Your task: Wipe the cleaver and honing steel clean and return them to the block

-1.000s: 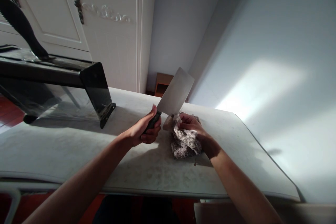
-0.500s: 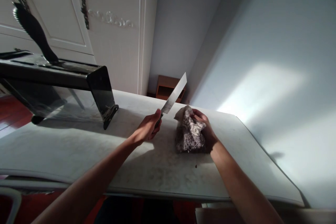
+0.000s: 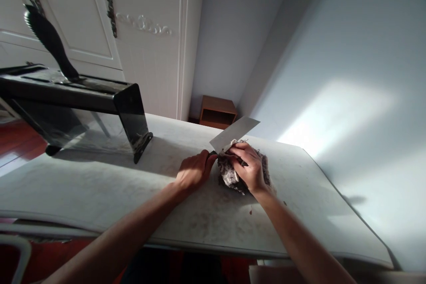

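Observation:
My left hand (image 3: 196, 169) is closed around the dark handle of a knife (image 3: 235, 133), whose broad, flat blade points away to the upper right. A greyish, speckled, fuzzy cloth (image 3: 229, 175) lies bunched against the blade's lower end near the handle. The fingers of my right hand (image 3: 248, 166) grip this cloth and press a fold of it to the blade. Part of the cloth is hidden under my right hand.
On the left of the white table (image 3: 126, 199) stands a black knife block (image 3: 126, 102) with clear sides and a black-handled knife (image 3: 49, 42) in it. A small brown cabinet (image 3: 218, 108) is beyond the far edge. A wall (image 3: 349, 75) rises at the right.
My right hand has moved left with the cloth and brought it onto the blade. The knife has tilted lower, its blade now turned more to the right.

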